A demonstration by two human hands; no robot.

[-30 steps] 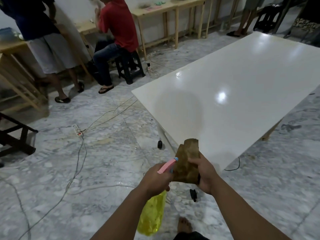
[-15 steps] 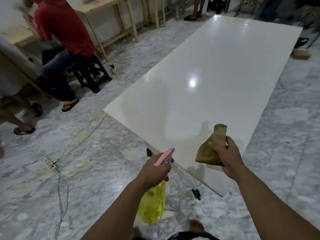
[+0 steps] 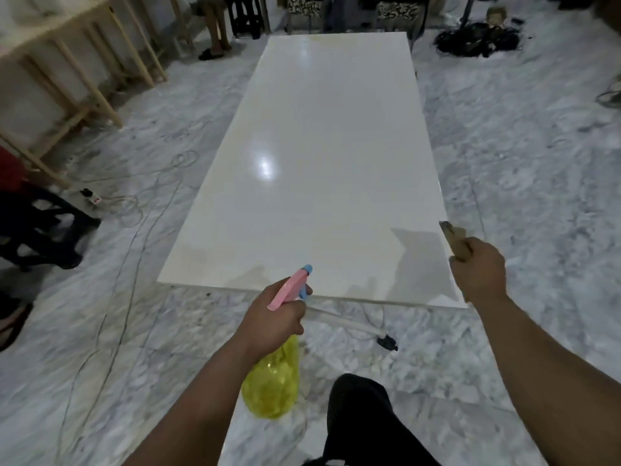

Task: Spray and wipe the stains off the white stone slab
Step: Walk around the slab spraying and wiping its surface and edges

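Note:
The long white stone slab (image 3: 322, 156) stretches away from me, glossy, with a faint yellowish stain along its far edge. My left hand (image 3: 274, 319) grips a spray bottle (image 3: 272, 386) with a yellow body and a pink and blue head, its nozzle just at the slab's near edge. My right hand (image 3: 479, 267) holds a brown cloth (image 3: 453, 238) at the slab's near right corner, slightly above the surface. Most of the cloth is hidden behind my hand.
Marble floor surrounds the slab. Cables and a power strip (image 3: 90, 196) lie on the floor to the left, beside a black stool (image 3: 40, 227) and wooden frames (image 3: 77, 68). A person's legs (image 3: 215, 28) stand at the far end. A dark pile (image 3: 477, 42) sits far right.
I have stepped round to the slab's short end, so it now runs straight ahead. My right hand with the cloth has swung out to the right, away from the bottle.

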